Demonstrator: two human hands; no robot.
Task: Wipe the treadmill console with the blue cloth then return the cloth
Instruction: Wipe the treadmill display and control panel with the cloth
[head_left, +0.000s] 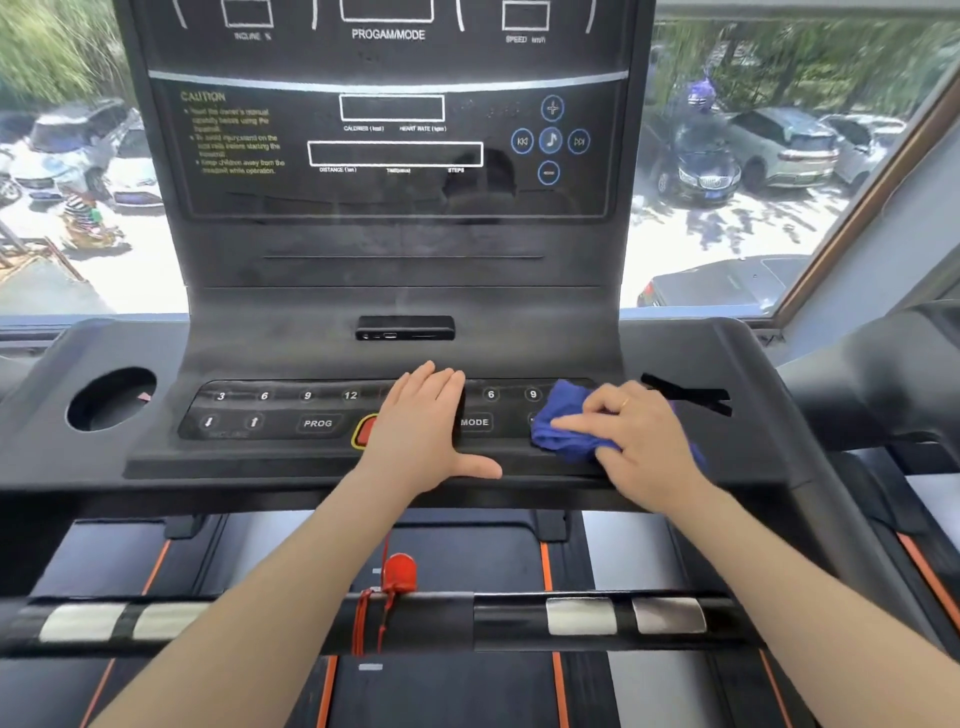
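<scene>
The black treadmill console (395, 249) fills the middle of the view, with a display panel above and a button strip (291, 410) below. My left hand (423, 426) lies flat on the middle of the button strip, fingers straight, covering part of the red stop button (366, 430). A crumpled blue cloth (563, 423) sits on the right end of the strip. My right hand (631, 436) presses down on the cloth with its fingers spread over it; part of the cloth is hidden under the palm.
A round cup holder (109, 399) is sunk into the console's left wing and a slot (685, 397) into the right wing. A handlebar (363, 621) with silver pulse pads and a red safety clip (397, 571) crosses below my arms. Windows behind show parked cars.
</scene>
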